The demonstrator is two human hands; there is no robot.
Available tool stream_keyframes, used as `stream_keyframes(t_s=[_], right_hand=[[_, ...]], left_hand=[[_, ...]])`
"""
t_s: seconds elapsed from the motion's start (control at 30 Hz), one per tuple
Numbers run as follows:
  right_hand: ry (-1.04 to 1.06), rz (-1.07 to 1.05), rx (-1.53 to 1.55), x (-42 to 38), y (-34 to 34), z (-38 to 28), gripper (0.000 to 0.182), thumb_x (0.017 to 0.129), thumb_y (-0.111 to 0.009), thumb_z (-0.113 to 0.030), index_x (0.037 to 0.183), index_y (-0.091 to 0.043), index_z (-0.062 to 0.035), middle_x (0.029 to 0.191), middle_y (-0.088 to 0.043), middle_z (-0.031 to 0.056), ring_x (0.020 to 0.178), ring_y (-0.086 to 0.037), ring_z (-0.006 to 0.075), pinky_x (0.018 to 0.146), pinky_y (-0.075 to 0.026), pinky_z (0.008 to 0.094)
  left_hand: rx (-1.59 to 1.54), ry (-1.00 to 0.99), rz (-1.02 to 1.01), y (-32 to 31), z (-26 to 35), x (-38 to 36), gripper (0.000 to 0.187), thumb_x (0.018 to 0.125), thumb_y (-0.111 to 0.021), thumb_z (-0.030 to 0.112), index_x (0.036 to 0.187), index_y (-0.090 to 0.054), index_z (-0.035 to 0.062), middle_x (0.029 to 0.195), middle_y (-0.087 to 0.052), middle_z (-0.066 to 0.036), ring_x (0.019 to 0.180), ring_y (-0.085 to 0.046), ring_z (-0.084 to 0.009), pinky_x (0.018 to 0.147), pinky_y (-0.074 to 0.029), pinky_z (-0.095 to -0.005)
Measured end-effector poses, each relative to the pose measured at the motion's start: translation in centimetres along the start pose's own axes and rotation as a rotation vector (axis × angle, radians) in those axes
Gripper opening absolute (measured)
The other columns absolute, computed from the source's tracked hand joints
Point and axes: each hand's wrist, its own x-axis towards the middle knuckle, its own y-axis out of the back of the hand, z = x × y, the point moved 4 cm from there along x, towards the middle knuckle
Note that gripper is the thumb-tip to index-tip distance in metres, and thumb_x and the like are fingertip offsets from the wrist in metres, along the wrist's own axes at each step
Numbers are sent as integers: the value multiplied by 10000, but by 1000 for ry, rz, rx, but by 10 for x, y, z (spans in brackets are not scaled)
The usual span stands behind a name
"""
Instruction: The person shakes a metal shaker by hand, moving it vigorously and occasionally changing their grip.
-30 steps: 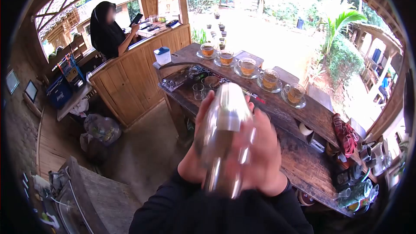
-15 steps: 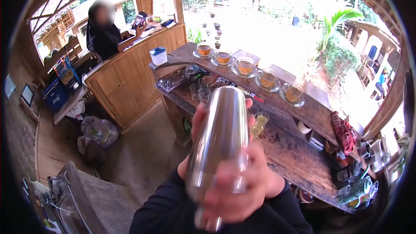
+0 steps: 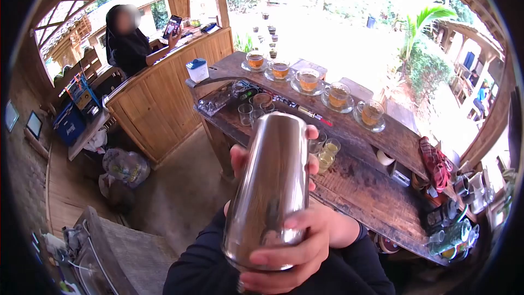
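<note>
A shiny steel cocktail shaker (image 3: 268,186) is held in front of my chest, its flat end tilted up and away from me. My left hand (image 3: 238,159) is closed round the upper part from behind, thumb on the left side and fingertips on the right; its palm is hidden. Lower down, my right hand (image 3: 300,248) wraps the near end from the right, fingers across the front. Past the shaker, several glass cups of amber drink, such as one cup (image 3: 308,81), stand on saucers along the raised wooden shelf (image 3: 396,131).
Drinking glasses (image 3: 245,113) and a glass of pale yellow liquid (image 3: 327,155) stand on the lower counter (image 3: 371,202). A red cloth (image 3: 434,164) hangs at the right. At the left, a person (image 3: 128,43) with a phone is behind a wooden counter (image 3: 169,98).
The shaker was blurred by motion and now looks sharp. Its near end has swung a little left, and my right hand's fingers show more clearly. Both hands keep their grip.
</note>
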Motion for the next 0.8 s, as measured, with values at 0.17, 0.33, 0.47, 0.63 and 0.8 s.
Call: stream_keyframes(t_s=[0.17,0.33,0.47,0.63,0.8], right_hand=[[-443,-25,110,-51,-12,59,350,714,-715,-302,998,-637,-111,1084,-628,122,1043,-582,328,906,-427,491],[-576,44,244,-30,4,46,392,665,-750,-229,1032,-646,-139,1098,-624,123,1082,-566,368,947,-389,582],[145,94,38,-9,0,-2,147,826,-634,-242,973,-637,-237,1124,-631,-90,1131,-581,172,963,-370,539],[-573,-48,27,-45,-23,78,378,705,-700,-344,985,-639,-96,1123,-605,124,1001,-593,334,863,-460,431],[-249,-76,-195,2,-10,34,264,709,-708,-252,948,-657,-152,1100,-619,30,1015,-609,289,861,-452,462]], left_hand=[[-103,-106,668,64,26,-39,583,919,-435,483,1266,-496,18,1167,-600,-143,1031,-593,-295,870,-505,-433],[-158,105,601,19,29,-15,587,930,-424,488,1264,-498,12,1179,-598,-141,1051,-595,-285,914,-486,-416],[109,-146,129,-20,1,12,877,866,-464,634,1419,-252,-13,1320,-442,-207,1093,-543,-377,854,-524,-509],[-428,129,742,79,42,-37,834,830,-620,524,1384,-312,-17,1176,-568,-182,1025,-588,-362,840,-527,-461],[-614,243,610,24,13,4,786,860,-587,489,1403,-296,0,1313,-470,-222,1101,-550,-362,884,-505,-496]])
